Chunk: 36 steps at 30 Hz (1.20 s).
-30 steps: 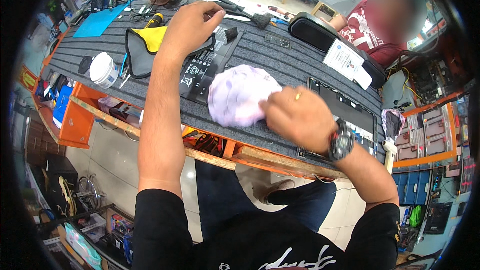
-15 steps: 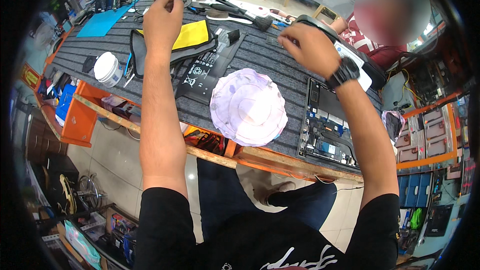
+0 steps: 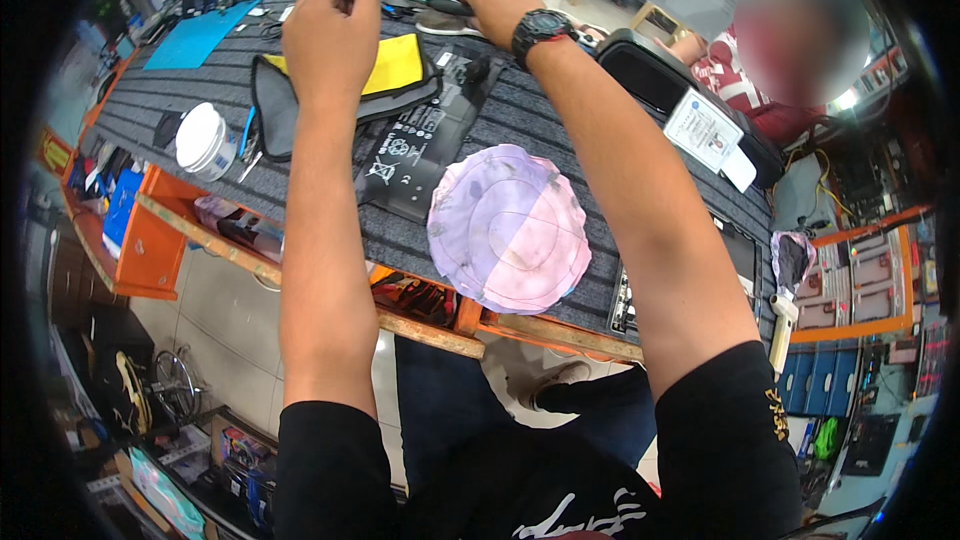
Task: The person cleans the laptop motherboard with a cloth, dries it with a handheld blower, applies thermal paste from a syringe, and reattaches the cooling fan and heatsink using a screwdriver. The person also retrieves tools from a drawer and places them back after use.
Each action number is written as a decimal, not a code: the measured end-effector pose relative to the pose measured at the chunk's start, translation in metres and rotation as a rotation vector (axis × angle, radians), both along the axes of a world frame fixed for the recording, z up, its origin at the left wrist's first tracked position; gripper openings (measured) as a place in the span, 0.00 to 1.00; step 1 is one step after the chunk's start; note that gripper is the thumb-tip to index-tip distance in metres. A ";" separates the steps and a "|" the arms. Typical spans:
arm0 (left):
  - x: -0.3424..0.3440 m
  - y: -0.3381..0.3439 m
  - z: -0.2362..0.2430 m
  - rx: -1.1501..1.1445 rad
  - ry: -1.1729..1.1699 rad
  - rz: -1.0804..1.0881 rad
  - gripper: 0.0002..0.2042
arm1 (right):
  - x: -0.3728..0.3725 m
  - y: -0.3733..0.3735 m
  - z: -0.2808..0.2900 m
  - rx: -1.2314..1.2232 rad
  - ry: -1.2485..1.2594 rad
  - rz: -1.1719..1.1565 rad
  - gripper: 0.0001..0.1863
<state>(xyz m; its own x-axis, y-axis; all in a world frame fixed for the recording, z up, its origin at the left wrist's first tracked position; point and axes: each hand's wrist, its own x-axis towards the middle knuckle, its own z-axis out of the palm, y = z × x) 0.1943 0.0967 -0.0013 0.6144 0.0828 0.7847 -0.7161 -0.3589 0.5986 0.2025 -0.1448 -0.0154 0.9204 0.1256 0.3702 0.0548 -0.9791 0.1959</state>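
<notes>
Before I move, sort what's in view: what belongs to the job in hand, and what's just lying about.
Likely part of the job:
black tool handle, at the right hand
round lilac-and-pink fabric piece
flat black battery
opened dark laptop base, partly hidden

Seemingly just lying about:
white round plastic tub
flat blue sheet
long black case

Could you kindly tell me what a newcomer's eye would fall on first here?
Probably the round lilac-and-pink piece with a wavy rim, showing mid-picture at the near edge of the striped grey desktop. Next might come the bright yellow-and-grey cloth beside the left forearm, then the right hand at a dark-handled tool toward the desk's far side.
</notes>
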 end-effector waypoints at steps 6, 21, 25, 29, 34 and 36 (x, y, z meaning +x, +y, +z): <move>-0.008 -0.007 0.002 0.040 -0.058 -0.034 0.12 | -0.024 -0.013 0.036 0.130 -0.252 0.221 0.14; -0.030 -0.033 -0.003 0.244 -0.015 -0.220 0.11 | -0.239 -0.082 0.074 0.710 0.014 0.202 0.16; -0.032 -0.034 -0.009 0.308 -0.015 -0.233 0.10 | -0.234 -0.062 0.032 0.777 -0.012 0.080 0.23; -0.032 -0.034 -0.008 0.331 -0.022 -0.217 0.10 | -0.232 -0.065 0.025 0.984 0.120 0.171 0.33; -0.035 -0.035 -0.007 0.333 0.001 -0.243 0.10 | -0.202 -0.074 0.039 1.004 -0.090 0.212 0.36; -0.037 -0.036 -0.008 0.329 -0.014 -0.255 0.10 | -0.194 -0.060 0.054 0.938 -0.133 0.145 0.29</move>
<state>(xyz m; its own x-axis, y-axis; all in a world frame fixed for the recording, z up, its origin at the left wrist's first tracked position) 0.1577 0.0607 -0.0089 0.5715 -0.3274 0.7525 -0.8143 -0.3394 0.4708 0.0085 -0.2047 0.0381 0.8621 -0.1661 0.4787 0.2219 -0.7255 -0.6514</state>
